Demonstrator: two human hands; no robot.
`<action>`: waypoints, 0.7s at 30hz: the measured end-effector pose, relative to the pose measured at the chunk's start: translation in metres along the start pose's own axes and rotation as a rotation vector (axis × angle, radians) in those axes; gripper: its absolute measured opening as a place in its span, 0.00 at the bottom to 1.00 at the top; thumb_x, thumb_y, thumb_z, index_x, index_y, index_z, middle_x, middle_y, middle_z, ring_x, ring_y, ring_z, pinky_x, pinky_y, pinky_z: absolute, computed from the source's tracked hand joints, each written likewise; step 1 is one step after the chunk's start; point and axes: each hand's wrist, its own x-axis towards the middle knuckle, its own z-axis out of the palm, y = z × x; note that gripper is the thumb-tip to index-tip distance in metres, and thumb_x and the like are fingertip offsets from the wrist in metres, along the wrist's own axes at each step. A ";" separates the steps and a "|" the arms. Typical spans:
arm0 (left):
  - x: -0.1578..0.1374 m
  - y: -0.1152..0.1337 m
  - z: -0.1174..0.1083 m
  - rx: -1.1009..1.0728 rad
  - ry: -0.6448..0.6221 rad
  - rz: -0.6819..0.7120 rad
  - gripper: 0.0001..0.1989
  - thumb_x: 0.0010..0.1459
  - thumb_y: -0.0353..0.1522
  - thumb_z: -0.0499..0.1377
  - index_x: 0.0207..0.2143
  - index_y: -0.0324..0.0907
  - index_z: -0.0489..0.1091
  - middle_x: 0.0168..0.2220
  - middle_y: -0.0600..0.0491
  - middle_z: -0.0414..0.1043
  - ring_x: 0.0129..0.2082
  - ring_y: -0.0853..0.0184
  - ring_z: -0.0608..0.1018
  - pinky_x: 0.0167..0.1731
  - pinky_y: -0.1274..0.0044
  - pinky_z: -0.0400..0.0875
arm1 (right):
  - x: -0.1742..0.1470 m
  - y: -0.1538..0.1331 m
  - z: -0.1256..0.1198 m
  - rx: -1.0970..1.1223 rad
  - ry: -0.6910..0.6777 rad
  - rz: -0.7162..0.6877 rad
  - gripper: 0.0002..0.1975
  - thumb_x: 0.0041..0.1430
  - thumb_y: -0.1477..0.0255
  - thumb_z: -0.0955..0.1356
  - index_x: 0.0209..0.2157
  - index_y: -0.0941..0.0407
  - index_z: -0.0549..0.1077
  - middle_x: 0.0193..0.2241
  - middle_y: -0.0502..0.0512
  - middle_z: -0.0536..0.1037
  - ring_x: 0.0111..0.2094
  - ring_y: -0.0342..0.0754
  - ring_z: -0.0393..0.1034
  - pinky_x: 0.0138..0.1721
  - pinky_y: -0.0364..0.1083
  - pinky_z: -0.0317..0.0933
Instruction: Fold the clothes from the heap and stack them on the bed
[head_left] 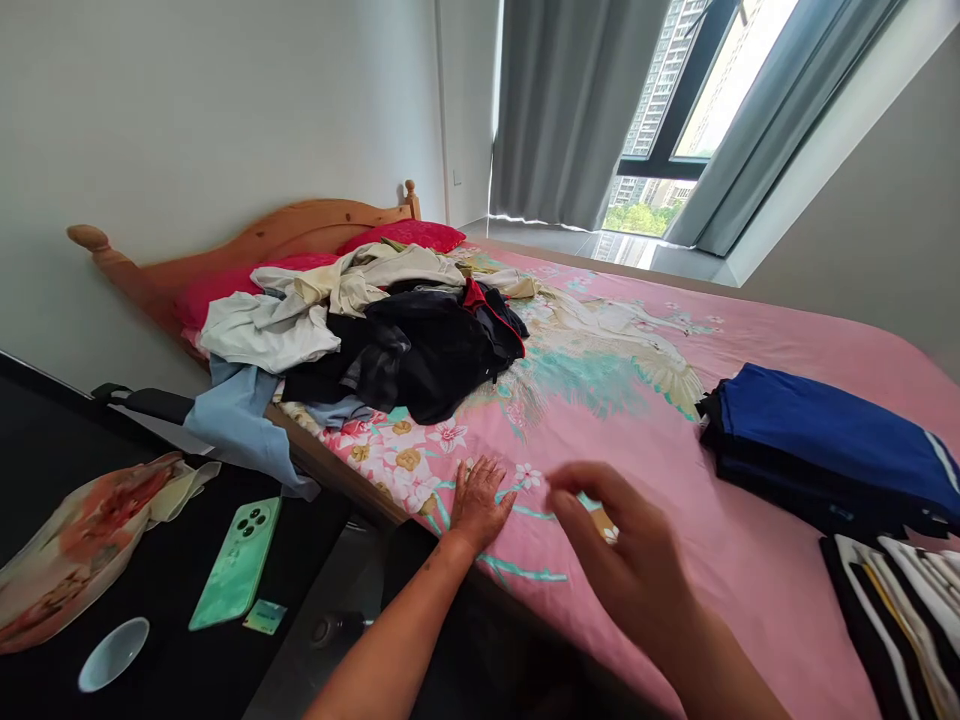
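My left hand (pixel 480 503) lies flat on the pink floral bedsheet (pixel 652 440) near the bed's edge, fingers stretched out, nothing in it. To its right, my right hand (pixel 630 545) hovers over the sheet with loosely bent fingers; bedding shows through the gap between thumb and forefinger, and I see nothing held. Beyond my left hand is a heap of rumpled clothes: a black garment (pixel 427 350) with red trim close by, a white garment (pixel 266 330), and cream clothing (pixel 405 265). A light blue garment (pixel 244 405) hangs over the bed's side.
On the right lie a folded blue garment (pixel 832 430) atop dark ones and a stack of folded clothes (pixel 892 610). A black table (pixel 187 660) at left bears a green phone (pixel 238 560), a card (pixel 265 616), a white oval dish (pixel 114 655) and a patterned cloth bag (pixel 90 540).
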 end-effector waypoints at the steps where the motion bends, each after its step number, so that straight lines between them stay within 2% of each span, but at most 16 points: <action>1: -0.002 -0.001 0.000 -0.006 0.012 0.012 0.18 0.60 0.38 0.54 0.50 0.42 0.68 0.55 0.45 0.68 0.59 0.57 0.65 0.62 0.56 0.45 | 0.006 0.028 0.015 -0.128 -0.003 0.088 0.20 0.61 0.59 0.60 0.49 0.55 0.70 0.44 0.60 0.74 0.48 0.55 0.67 0.51 0.58 0.60; 4: -0.004 -0.008 0.003 -0.058 0.077 0.020 0.18 0.60 0.38 0.54 0.51 0.41 0.68 0.53 0.44 0.69 0.58 0.56 0.66 0.61 0.55 0.50 | -0.002 0.120 0.057 -0.584 -0.066 0.473 0.27 0.59 0.61 0.61 0.56 0.60 0.63 0.57 0.66 0.63 0.60 0.60 0.54 0.58 0.68 0.42; 5: -0.002 -0.013 0.003 -0.093 0.118 0.008 0.18 0.61 0.37 0.53 0.51 0.40 0.67 0.54 0.43 0.69 0.57 0.57 0.67 0.60 0.57 0.54 | -0.011 0.146 0.069 -0.688 -0.094 0.535 0.28 0.58 0.62 0.61 0.57 0.60 0.63 0.59 0.66 0.61 0.61 0.60 0.51 0.59 0.67 0.39; 8: 0.023 -0.035 0.002 -0.179 0.279 -0.008 0.21 0.61 0.37 0.51 0.54 0.38 0.63 0.56 0.41 0.65 0.59 0.59 0.65 0.57 0.62 0.60 | -0.038 0.194 0.091 -0.839 -0.094 0.414 0.27 0.60 0.60 0.58 0.58 0.55 0.63 0.62 0.59 0.57 0.64 0.57 0.44 0.62 0.64 0.30; 10: 0.058 -0.053 -0.005 -0.161 0.364 0.017 0.23 0.61 0.37 0.52 0.57 0.38 0.60 0.59 0.40 0.60 0.61 0.58 0.60 0.58 0.62 0.58 | -0.047 0.205 0.096 -0.852 -0.061 0.353 0.26 0.60 0.59 0.57 0.57 0.53 0.65 0.61 0.57 0.59 0.63 0.56 0.46 0.62 0.63 0.30; 12: 0.103 -0.068 -0.018 -0.093 0.388 0.006 0.28 0.59 0.36 0.54 0.60 0.36 0.56 0.63 0.39 0.53 0.64 0.56 0.54 0.60 0.61 0.53 | -0.049 0.208 0.097 -0.843 -0.019 0.318 0.25 0.59 0.59 0.58 0.56 0.52 0.67 0.60 0.57 0.61 0.62 0.57 0.49 0.62 0.62 0.32; 15: 0.171 -0.084 -0.041 -0.043 0.321 -0.172 0.32 0.52 0.32 0.59 0.59 0.35 0.57 0.65 0.38 0.46 0.66 0.53 0.46 0.62 0.60 0.44 | -0.047 0.216 0.099 -0.838 0.055 0.266 0.24 0.58 0.60 0.59 0.54 0.51 0.68 0.59 0.57 0.63 0.61 0.57 0.52 0.61 0.62 0.36; 16: 0.190 -0.087 -0.049 -0.057 0.292 -0.245 0.30 0.51 0.31 0.60 0.57 0.36 0.61 0.65 0.39 0.48 0.67 0.53 0.44 0.62 0.59 0.41 | -0.046 0.220 0.100 -0.840 0.076 0.247 0.24 0.58 0.60 0.59 0.54 0.50 0.69 0.58 0.57 0.64 0.60 0.57 0.53 0.61 0.62 0.37; 18: 0.221 -0.088 -0.060 -0.110 0.247 -0.348 0.19 0.51 0.29 0.58 0.48 0.39 0.69 0.61 0.40 0.58 0.66 0.53 0.47 0.61 0.58 0.41 | -0.046 0.230 0.103 -0.842 0.106 0.213 0.23 0.58 0.60 0.60 0.54 0.49 0.69 0.58 0.57 0.64 0.59 0.57 0.55 0.60 0.63 0.40; 20: 0.239 -0.079 -0.063 -0.169 0.216 -0.381 0.09 0.56 0.29 0.54 0.38 0.40 0.72 0.51 0.40 0.69 0.61 0.53 0.59 0.58 0.59 0.48 | -0.047 0.238 0.105 -0.843 0.125 0.187 0.23 0.58 0.61 0.60 0.54 0.49 0.69 0.58 0.57 0.65 0.59 0.58 0.56 0.59 0.63 0.41; 21: 0.243 -0.069 -0.060 -0.199 0.203 -0.382 0.09 0.58 0.29 0.51 0.35 0.40 0.71 0.45 0.40 0.73 0.56 0.53 0.66 0.55 0.60 0.54 | -0.047 0.241 0.106 -0.842 0.136 0.178 0.22 0.58 0.61 0.60 0.54 0.48 0.69 0.58 0.57 0.65 0.59 0.58 0.56 0.59 0.64 0.41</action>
